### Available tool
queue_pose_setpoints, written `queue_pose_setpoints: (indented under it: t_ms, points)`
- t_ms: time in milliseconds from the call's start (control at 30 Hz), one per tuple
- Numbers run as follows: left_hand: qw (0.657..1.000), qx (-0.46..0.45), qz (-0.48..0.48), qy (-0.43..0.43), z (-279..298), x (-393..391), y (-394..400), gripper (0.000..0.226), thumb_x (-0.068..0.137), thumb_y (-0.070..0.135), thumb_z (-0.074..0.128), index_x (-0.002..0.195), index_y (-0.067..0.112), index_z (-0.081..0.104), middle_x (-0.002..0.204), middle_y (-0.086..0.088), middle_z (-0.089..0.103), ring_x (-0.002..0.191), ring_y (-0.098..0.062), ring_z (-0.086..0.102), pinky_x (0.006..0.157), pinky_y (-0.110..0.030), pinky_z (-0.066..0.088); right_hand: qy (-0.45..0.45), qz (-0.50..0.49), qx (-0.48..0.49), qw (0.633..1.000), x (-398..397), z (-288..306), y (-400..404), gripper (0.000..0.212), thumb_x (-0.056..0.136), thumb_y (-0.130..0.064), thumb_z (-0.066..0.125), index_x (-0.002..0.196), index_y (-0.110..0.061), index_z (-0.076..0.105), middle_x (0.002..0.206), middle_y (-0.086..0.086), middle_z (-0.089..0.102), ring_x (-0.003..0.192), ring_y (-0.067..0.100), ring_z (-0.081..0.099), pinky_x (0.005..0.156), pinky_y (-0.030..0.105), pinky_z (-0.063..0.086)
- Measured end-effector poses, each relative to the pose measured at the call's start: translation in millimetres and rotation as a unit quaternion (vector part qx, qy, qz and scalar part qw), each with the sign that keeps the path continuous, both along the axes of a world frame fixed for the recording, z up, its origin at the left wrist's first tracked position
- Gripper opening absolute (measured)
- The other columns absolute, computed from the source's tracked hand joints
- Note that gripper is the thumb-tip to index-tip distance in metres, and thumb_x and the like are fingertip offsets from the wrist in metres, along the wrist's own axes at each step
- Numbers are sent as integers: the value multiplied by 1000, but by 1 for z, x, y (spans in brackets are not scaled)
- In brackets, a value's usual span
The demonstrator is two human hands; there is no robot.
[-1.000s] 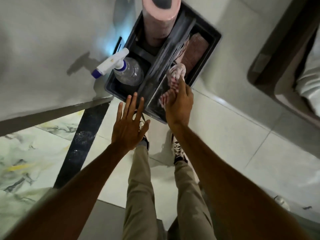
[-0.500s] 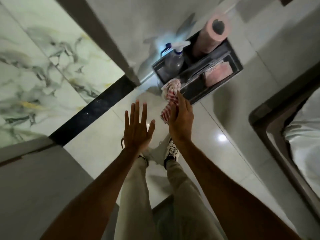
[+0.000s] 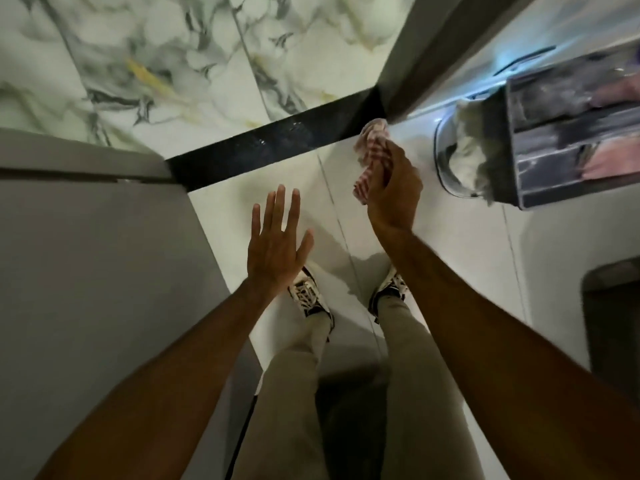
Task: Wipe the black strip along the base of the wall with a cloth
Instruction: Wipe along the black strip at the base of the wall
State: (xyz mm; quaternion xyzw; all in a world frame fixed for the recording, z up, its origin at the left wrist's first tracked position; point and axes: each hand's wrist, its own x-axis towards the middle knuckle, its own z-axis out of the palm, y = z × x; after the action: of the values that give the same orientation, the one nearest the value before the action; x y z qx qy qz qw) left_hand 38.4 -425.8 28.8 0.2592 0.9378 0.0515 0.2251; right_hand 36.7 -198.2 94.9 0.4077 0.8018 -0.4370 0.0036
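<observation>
Black strip — runs along the foot of the marble wall, long axis from lower left to upper right, its right end just beyond the right hand, which is clamped on the red-checked cloth. Left hand — fingers spread, empty, farther from the strip. Against 0.5 s ago: cloth now close to the strip's right end, caddy shifted toward the right edge of view.

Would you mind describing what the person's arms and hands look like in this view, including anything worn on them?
Both forearms are bare up to the frame's lower edge: no sleeves show. The left hand and right hand wear no gloves, and no rings, watch or bracelets can be seen on them or the wrists. Below, the person wears light khaki trousers and black-and-white patterned sneakers.
</observation>
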Motion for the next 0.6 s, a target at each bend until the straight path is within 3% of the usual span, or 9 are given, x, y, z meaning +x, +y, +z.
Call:
queue_pose_setpoints:
  t_ms: [167,300,367,467,533,600]
  points:
    - [1000,-8,10,-1,-89,-21,-46,82,113,65,7,176,15,19,183,-19,19,169,-38,21,137,-60,15,-11,-10,13,1000,-42,-103,-33,38,111,-18,57,146,-4,58,134,16,71,111,10,55,82,-17,28]
    - [1000,-6,11,14,-215,-40,-59,82,113,65,9,176,14,20,182,-20,21,169,-39,21,136,-61,17,-17,10,67,998,-77,-233,-35,41,109,-30,59,146,-11,58,136,12,69,128,26,60,107,24,44]
    - [999,-12,30,12,-293,-48,-64,82,113,65,11,175,14,20,182,-20,20,169,-40,20,136,-61,16,-29,-7,62,998,-97,-314,-32,43,108,-34,58,146,-13,57,138,12,67,127,22,60,114,31,47]
    - [998,-38,38,19,-407,-56,-71,87,110,70,3,177,16,16,184,-19,14,170,-40,15,137,-60,11,7,4,88,996,-121,-422,-25,46,103,-19,58,147,-5,57,138,24,65,127,40,62,116,58,51]
    - [999,-47,20,19,-476,-64,-71,87,109,70,0,178,18,7,185,-17,5,172,-39,8,137,-59,5,-36,94,152,983,-134,-486,-20,61,105,-13,61,162,-10,39,152,18,55,138,36,53,119,47,49]
    - [999,-34,9,34,-518,-70,-70,82,111,67,11,178,21,2,186,-15,-4,172,-38,2,137,-62,3,-62,164,245,954,-139,-530,-16,66,107,-24,60,166,-19,32,156,15,49,136,31,53,111,40,54]
